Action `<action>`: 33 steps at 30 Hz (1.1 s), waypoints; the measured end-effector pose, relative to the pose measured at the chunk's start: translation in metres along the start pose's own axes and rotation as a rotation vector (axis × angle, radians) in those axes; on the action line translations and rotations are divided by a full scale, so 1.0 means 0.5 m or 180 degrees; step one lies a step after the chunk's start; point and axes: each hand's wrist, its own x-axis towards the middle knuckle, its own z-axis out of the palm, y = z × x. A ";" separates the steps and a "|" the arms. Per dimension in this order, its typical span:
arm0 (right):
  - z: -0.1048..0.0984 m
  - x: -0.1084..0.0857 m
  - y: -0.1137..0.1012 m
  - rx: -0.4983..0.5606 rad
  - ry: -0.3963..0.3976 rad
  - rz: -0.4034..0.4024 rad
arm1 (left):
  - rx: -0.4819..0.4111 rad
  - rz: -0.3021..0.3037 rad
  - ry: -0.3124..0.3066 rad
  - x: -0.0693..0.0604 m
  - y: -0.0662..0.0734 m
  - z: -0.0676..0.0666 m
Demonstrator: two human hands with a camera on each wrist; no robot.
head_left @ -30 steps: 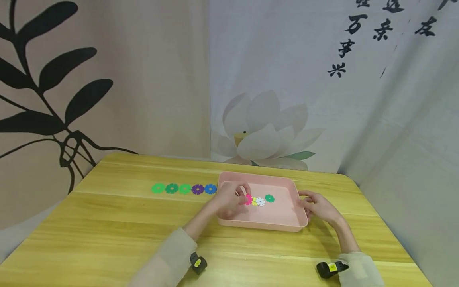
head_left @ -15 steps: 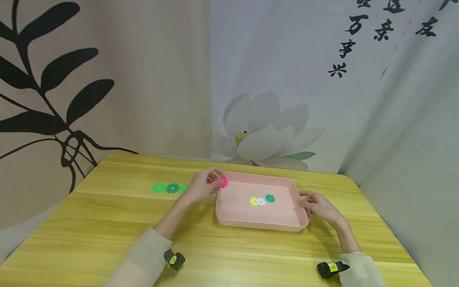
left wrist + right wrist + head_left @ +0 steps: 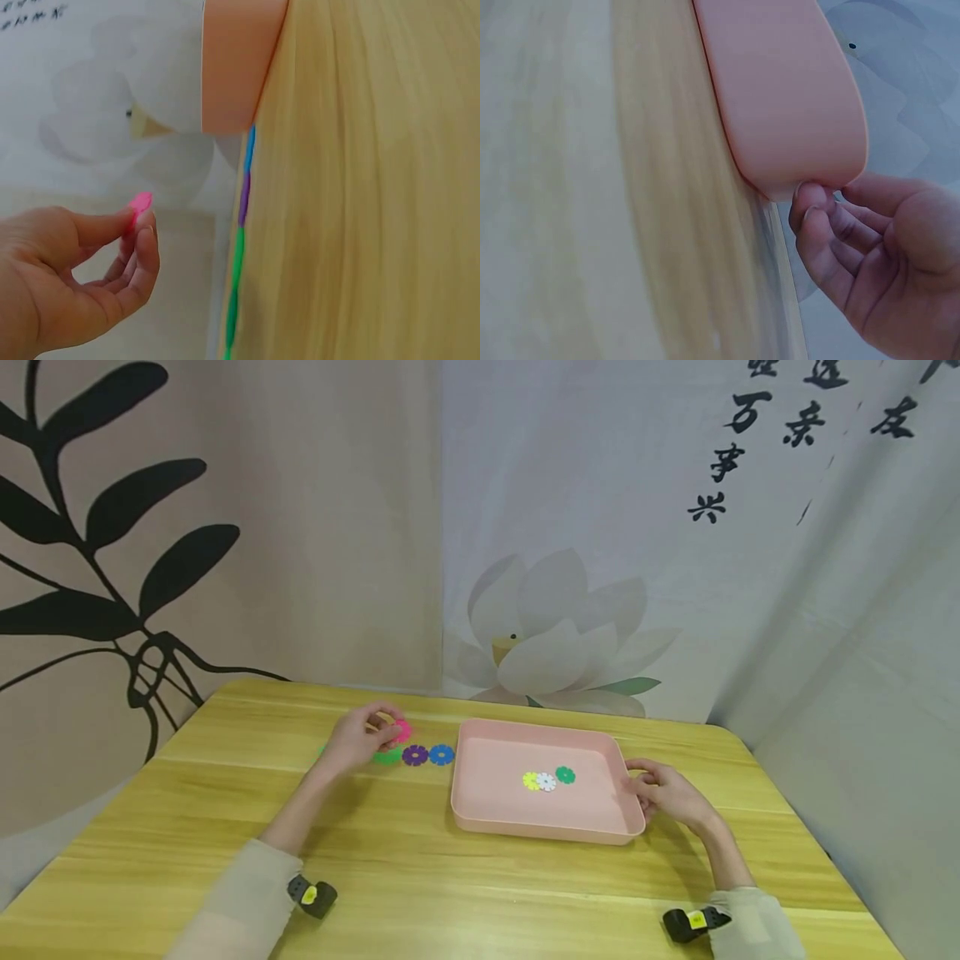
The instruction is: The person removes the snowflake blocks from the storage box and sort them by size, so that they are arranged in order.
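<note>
Between thumb and fingers, my left hand (image 3: 352,743) pinches a pink snowflake disc (image 3: 403,732), held above the row of discs on the table. In the left wrist view the pink disc (image 3: 141,202) shows nearly edge-on. Below it, the row runs from a green disc (image 3: 388,757) to a purple disc (image 3: 415,755) and a blue disc (image 3: 442,754); my hand covers most of its left end. My right hand (image 3: 670,792) grips the right rim of a pink tray (image 3: 585,814). Inside lie a yellow disc (image 3: 530,781), a white disc (image 3: 546,782) overlapping it, and a darker green disc (image 3: 566,774).
The wooden table (image 3: 450,893) stretches toward me in front of the tray. Behind its far edge hangs a printed curtain (image 3: 360,527). The blue disc lies close to the tray's left wall.
My left hand has lifted the pink disc from the tray and carried it left over the row. The right hand stays at the tray's rim.
</note>
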 end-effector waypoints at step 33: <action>0.000 0.003 0.004 -0.0070 0.0053 0.0063 | 0.0388 -0.0885 -0.0087 -0.030 -0.127 -0.197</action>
